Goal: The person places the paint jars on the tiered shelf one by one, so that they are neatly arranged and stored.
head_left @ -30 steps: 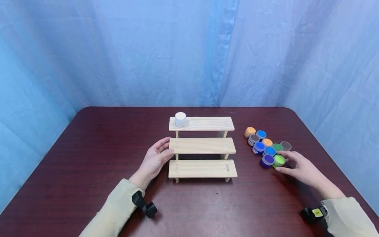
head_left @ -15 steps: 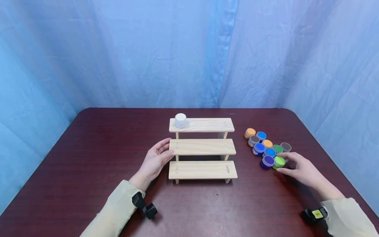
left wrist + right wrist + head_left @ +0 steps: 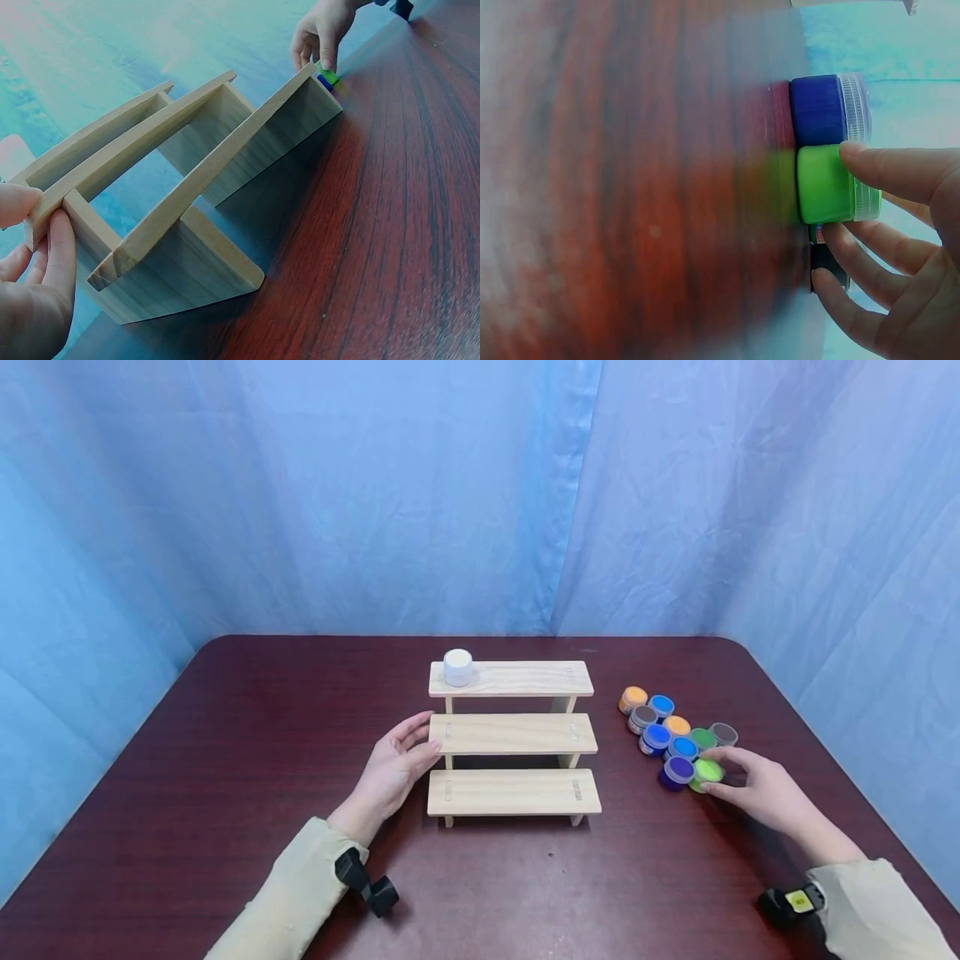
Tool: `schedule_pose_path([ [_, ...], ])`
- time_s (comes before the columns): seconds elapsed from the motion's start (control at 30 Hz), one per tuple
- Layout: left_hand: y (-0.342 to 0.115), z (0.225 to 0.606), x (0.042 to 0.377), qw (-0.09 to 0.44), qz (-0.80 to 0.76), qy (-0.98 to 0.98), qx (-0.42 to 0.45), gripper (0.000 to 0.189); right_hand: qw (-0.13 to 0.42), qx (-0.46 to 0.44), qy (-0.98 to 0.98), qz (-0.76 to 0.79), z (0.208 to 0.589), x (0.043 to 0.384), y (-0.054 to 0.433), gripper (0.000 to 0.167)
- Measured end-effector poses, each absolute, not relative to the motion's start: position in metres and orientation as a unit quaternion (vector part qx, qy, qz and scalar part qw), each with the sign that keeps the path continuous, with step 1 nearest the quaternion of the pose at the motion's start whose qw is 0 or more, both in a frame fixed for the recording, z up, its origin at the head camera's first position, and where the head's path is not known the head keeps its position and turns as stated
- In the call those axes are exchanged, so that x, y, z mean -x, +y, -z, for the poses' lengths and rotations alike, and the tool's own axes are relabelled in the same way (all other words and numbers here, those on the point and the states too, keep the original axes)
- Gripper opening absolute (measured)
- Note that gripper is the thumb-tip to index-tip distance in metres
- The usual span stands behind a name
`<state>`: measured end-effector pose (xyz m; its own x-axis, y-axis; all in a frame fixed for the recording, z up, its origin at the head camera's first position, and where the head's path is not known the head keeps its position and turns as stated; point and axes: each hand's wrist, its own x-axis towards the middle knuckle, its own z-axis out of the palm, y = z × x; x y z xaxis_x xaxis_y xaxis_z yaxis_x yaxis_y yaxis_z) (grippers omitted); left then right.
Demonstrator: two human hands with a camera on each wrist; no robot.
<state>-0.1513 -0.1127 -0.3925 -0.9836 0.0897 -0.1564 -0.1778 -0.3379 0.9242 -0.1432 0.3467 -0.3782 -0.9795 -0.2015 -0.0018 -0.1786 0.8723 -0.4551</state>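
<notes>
My left hand (image 3: 392, 768) pinches the left end of the middle board of a three-tier wooden display stand (image 3: 513, 732), thumb on one face and fingers under it. A white jar (image 3: 457, 668) stands at the left end of the top tier. At the right, my right hand (image 3: 767, 787) has thumb and fingers around a light green paint jar (image 3: 826, 184), the thumb at its clear ridged lid. That jar stands on the table against a dark purple paint jar (image 3: 817, 111). In the left wrist view, the green jar shows just past the stand's far end.
Several more small jars, such as an orange one (image 3: 633, 697), a blue one (image 3: 656, 738) and a dark grey one (image 3: 723, 734), cluster behind the green jar. Blue curtains (image 3: 405, 493) hang behind the dark red table (image 3: 315, 693).
My right thumb and fingers have closed in a little on the light green jar. My left hand keeps its hold on the stand. The whole head view has shifted slightly.
</notes>
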Motion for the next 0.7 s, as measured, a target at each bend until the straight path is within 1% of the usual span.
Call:
schedule_pose_path([
  [0.23, -0.1127, 0.3942, 0.1510, 0.082, -0.816, 0.570, 0.040, 0.055, 0.014, 0.101, 0.968, 0.230, 0.3783, 0.1405, 0.3472, 0.041],
  [0.7, -0.1128, 0.3920, 0.1508, 0.081, -0.814, 0.574, 0.038, 0.055, -0.035, 0.077, 0.969, 0.233, 0.3743, 0.1366, 0.3533, 0.041],
])
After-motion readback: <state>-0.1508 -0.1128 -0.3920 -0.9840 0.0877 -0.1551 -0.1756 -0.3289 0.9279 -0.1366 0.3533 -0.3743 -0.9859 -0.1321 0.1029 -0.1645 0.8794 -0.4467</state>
